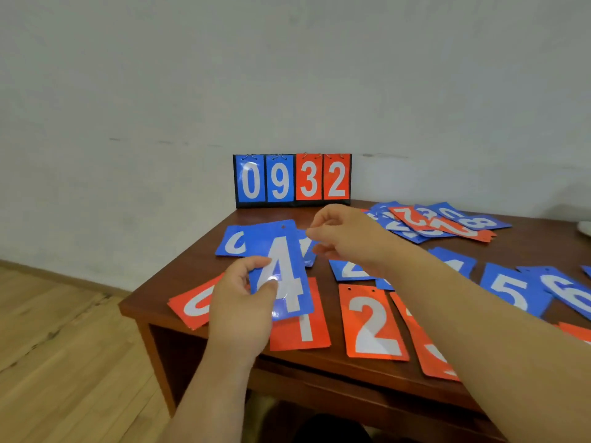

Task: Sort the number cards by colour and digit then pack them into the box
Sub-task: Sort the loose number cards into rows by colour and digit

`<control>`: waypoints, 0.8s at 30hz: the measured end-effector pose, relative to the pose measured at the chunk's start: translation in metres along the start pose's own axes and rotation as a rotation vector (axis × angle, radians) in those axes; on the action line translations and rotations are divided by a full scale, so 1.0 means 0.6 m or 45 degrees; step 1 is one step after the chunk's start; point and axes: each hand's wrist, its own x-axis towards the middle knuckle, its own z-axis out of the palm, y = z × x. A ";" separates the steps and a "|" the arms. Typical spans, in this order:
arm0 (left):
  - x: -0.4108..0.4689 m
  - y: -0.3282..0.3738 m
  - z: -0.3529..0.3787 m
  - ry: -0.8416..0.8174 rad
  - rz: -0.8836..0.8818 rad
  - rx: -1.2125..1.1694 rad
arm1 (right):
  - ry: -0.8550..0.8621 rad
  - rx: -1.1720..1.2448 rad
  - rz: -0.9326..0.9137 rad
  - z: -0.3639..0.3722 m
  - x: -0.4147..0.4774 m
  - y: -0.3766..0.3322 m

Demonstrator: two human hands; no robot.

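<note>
While the left hand is pinching the blue 4 card between thumb and fingers, lifting it over the table, the right hand is hovering at the card's two o'clock corner with its fingers curled. I cannot tell whether it is gripping anything. From the held card, a red 2 card is lying at four o'clock, a mixed pile at two o'clock, and a scoreboard is standing at twelve o'clock.

The blue 4 card: smooth, glossy laminated plastic with glare spots. Counter: polished red-brown wood, semi-gloss. Floor, at 8 o'clock: pale matt wood planks, visible grain. Wall, at 12 o'clock: matt, scuffed paint. Scoreboard rings: metal wire.
</note>
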 end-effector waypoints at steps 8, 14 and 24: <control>0.012 0.112 0.209 -0.457 0.245 0.215 | 0.294 -0.066 0.037 -0.193 -0.061 0.092; 0.042 0.119 0.383 -0.668 0.335 0.575 | 0.525 -0.286 0.231 -0.321 -0.072 0.199; 0.119 0.084 0.476 -0.685 0.296 0.947 | 0.456 -0.639 0.361 -0.401 -0.023 0.276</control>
